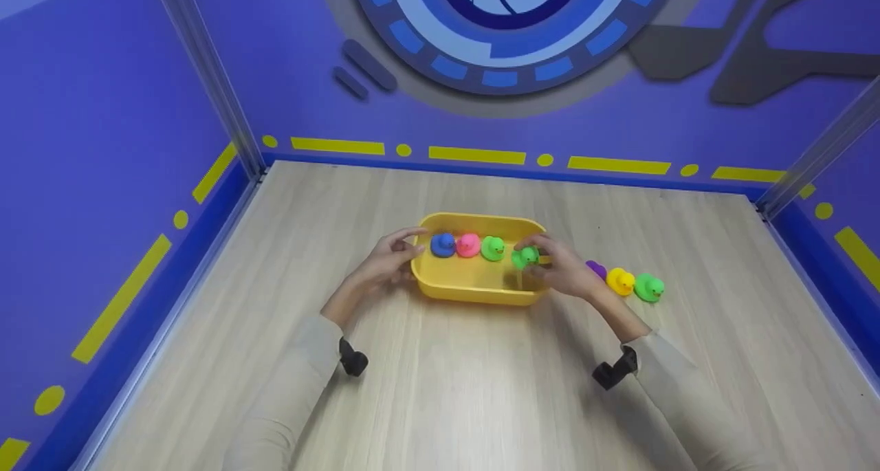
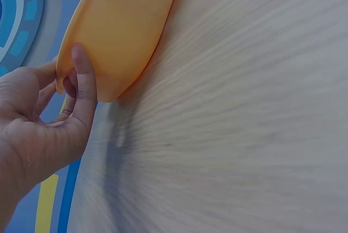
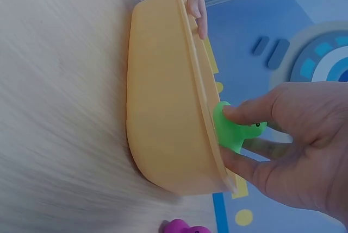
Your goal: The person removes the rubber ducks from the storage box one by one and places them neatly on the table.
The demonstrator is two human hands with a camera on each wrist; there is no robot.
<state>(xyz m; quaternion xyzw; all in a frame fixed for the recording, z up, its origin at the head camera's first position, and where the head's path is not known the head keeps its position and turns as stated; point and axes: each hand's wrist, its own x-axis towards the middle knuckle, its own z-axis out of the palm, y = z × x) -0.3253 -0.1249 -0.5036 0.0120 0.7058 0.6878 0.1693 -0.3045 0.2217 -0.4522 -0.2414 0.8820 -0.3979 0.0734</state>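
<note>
A yellow plastic basin [image 1: 474, 295] stands on the table. My left hand [image 1: 386, 256] grips its left end at the rim; in the left wrist view one fingertip lies against the outer wall. My right hand [image 1: 565, 268] pinches a green rubber duck [image 3: 229, 130] between thumb and fingers at the basin's right end, level with the rim in the right wrist view. Inside, along the basin's middle, sit a blue duck [image 1: 443, 245], a pink duck [image 1: 468, 245] and another green duck [image 1: 493, 249] in a row.
Right of the basin, on the wooden table [image 1: 440, 388], a purple duck [image 1: 596, 269], a yellow duck [image 1: 621, 282] and a green duck [image 1: 649, 288] stand side by side. My right wrist partly covers the purple one. Blue printed panels [image 1: 275, 79] wall the table at the back and sides.
</note>
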